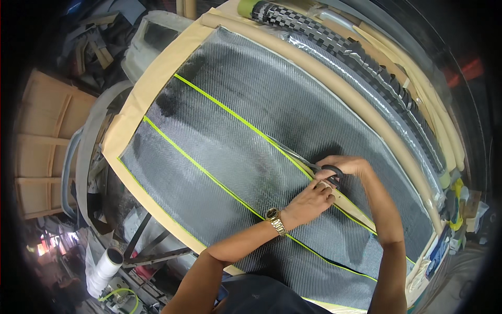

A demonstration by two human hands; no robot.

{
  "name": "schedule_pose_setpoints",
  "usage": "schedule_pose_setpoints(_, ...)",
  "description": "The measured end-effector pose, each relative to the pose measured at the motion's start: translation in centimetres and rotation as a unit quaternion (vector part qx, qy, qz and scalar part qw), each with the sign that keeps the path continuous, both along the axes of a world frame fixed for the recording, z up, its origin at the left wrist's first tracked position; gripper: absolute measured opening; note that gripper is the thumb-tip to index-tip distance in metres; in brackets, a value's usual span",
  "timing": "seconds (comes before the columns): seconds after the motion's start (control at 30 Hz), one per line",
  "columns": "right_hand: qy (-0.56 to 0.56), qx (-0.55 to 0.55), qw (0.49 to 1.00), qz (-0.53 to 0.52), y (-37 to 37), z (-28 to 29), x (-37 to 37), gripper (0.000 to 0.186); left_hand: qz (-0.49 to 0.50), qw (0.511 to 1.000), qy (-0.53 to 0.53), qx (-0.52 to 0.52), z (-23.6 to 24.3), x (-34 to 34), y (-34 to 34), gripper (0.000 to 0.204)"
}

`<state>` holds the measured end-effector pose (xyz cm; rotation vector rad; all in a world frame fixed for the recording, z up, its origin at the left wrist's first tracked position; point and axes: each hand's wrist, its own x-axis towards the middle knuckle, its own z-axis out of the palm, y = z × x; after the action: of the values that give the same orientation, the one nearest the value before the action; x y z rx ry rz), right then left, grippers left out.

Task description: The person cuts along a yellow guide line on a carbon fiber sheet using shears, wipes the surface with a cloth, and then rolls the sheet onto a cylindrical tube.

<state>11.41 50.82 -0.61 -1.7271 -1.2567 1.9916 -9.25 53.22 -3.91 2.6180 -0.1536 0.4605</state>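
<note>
A dark grey woven carbon-fibre cloth (225,136) covers the table, crossed by long yellow-green tape strips (225,107). My right hand (345,166) is closed round the black handles of a pair of scissors (298,157); the blades point to the far left along the upper strip. Close against the handles, my left hand (312,201) is pressed on the cloth with its fingers bent, seeming to pinch its edge beside the cut; the fingertips are partly hidden. Behind the scissors, the cloth is parted and brown paper (353,209) shows in the gap. A gold watch (275,220) is on my left wrist.
A cardboard tube (324,83) lies along the table's far edge, beside a roll of checkered black-and-silver material (314,26) and a plastic-wrapped roll (366,97). Brown paper (151,78) borders the cloth. A white roll (104,272) stands at the lower left, below a wooden panel (44,146).
</note>
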Motion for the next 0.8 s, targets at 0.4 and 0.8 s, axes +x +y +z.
schedule_pose_setpoints(0.4,0.000,0.019,0.997,-0.076,5.6,-0.2,-3.2,0.063,-0.030,1.000,0.005,-0.007,1.7,-0.4,1.2,0.011)
schedule_pose_setpoints(0.8,0.018,0.023,0.993,-0.115,5.0,-0.6,-3.8,0.056,-0.014,1.000,-0.005,-0.004,1.2,-0.6,1.2,0.011)
